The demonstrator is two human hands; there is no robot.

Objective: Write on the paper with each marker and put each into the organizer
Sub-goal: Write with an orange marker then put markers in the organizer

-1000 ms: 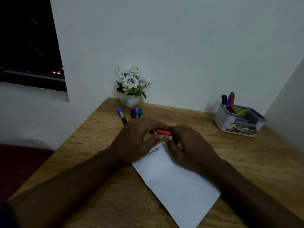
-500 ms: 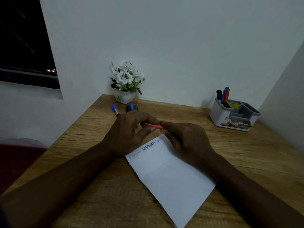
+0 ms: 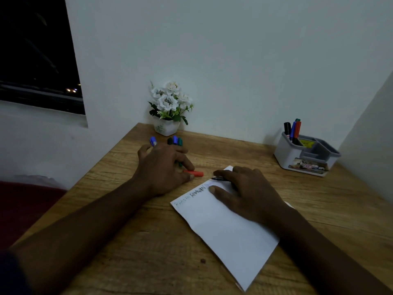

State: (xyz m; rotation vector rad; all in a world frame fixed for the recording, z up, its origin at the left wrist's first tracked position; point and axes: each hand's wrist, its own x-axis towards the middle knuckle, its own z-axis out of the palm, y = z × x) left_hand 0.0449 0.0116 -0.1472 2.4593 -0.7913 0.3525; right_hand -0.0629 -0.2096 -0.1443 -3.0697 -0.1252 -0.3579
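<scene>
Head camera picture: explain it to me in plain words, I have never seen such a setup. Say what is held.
There is no machine here: a person wears a camera on the head, so this single view looks down at their own two hands. The left hand pinches a red cap. The right hand rests on the paper and grips an uncapped marker, tip near the writing. On the wooden table also lie loose markers by a flower pot; a grey organizer at the right already holds several.
</scene>
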